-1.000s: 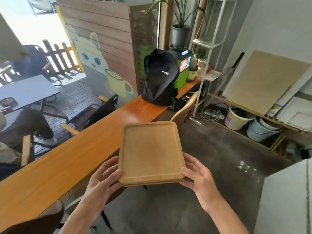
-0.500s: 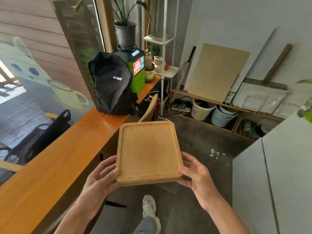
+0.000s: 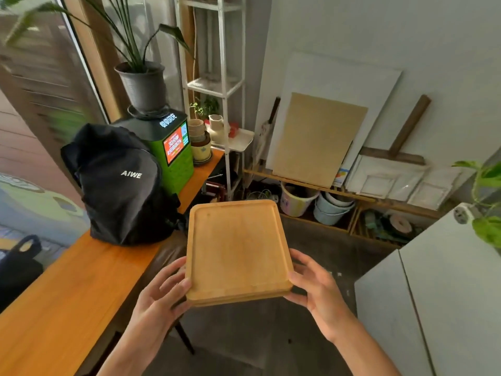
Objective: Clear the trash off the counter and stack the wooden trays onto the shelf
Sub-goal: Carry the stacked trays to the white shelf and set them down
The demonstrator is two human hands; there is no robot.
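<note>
Both hands carry the stacked wooden trays (image 3: 237,251) level in the air beside the counter (image 3: 76,289): the left hand (image 3: 160,297) clasps the near left corner, the right hand (image 3: 314,286) the near right, fingers curled underneath

- A long orange wooden bench (image 3: 81,289) runs along the window side.
- A tall white metal shelf (image 3: 217,85) stands by the pale grey wall (image 3: 379,31).
- The dark grey concrete floor (image 3: 320,245) lies below.
</note>
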